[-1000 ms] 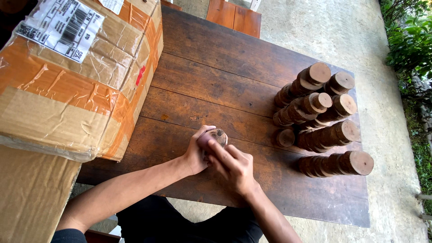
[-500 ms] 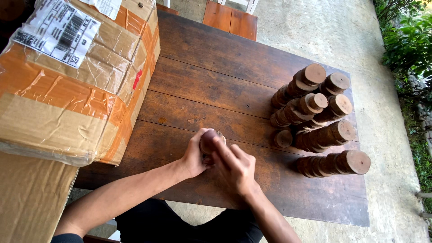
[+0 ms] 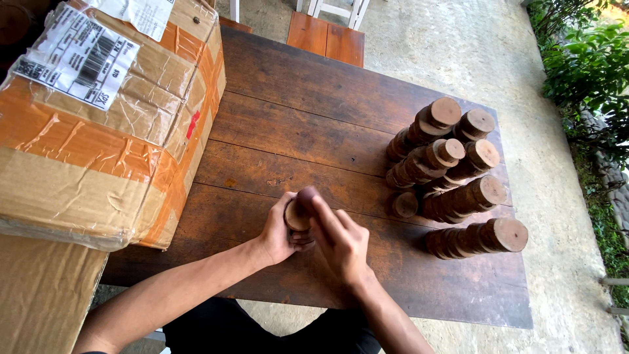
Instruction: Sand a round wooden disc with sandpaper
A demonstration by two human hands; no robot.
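Wooden disc (image 3: pixel 297 215): a round brown slice held on edge between both hands, above the near middle of the table (image 3: pixel 295 137).
Left hand (image 3: pixel 278 235): at 9 o'clock of the disc, fingers curled shut around its rim.
Right hand (image 3: pixel 341 241): at 4 o'clock of the disc, fingers stretched over its top edge, pressing it.
Stacks of discs (image 3: pixel 452 177): several tall piles at 3 o'clock of the hands, well apart from them.
Cardboard box (image 3: pixel 98 124): taped, with a paper label, at 10 o'clock, resting on the table's left edge.
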